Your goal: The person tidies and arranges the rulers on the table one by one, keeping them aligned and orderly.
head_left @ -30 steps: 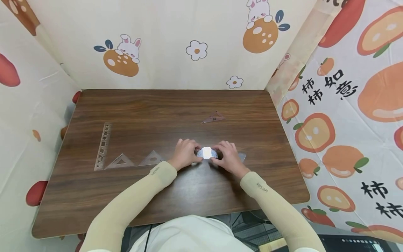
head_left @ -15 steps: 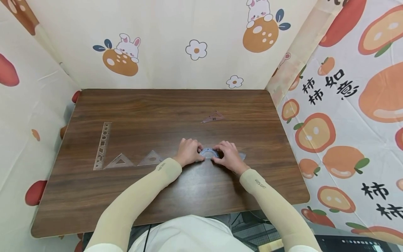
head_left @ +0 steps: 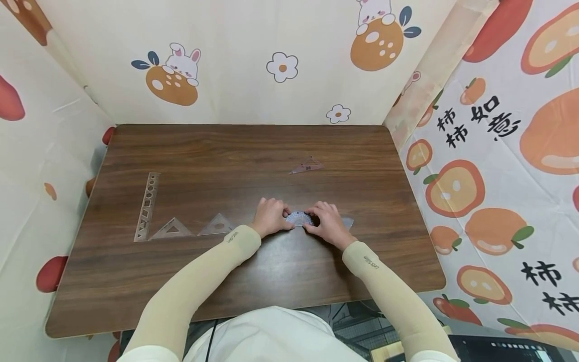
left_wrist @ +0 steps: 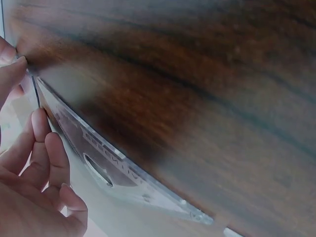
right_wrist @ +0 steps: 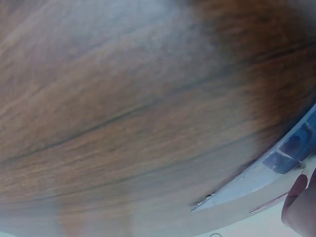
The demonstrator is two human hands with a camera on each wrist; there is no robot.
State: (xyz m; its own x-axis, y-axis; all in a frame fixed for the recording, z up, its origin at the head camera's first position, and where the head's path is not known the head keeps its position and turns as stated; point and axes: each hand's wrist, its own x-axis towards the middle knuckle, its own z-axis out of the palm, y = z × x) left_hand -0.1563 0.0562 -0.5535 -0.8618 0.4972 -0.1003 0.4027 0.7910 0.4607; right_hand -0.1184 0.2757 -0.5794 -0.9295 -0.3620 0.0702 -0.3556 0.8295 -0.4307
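Observation:
A clear semicircular protractor with blue markings is held between both hands, curved edge away from the body. My left hand pinches its left end between thumb and fingers. Its right end is pinched the same way by my right hand. The left wrist view catches the protractor's thin edge at the fingertips, with a clear set square lying beside that hand. Partly hidden behind the right hand, a clear pointed piece lies on the table; the right wrist view shows its blue-tinted part close to the fingers.
Left on the brown table lie a straight stencil ruler and a set square with a triangular cutout. A small pinkish set square lies farther back. Patterned walls border the table's back and sides.
A white glare on the protractor has gone, and its scale now shows. The left hand has shifted slightly right; both hands keep their grip. The head view has tipped a little.

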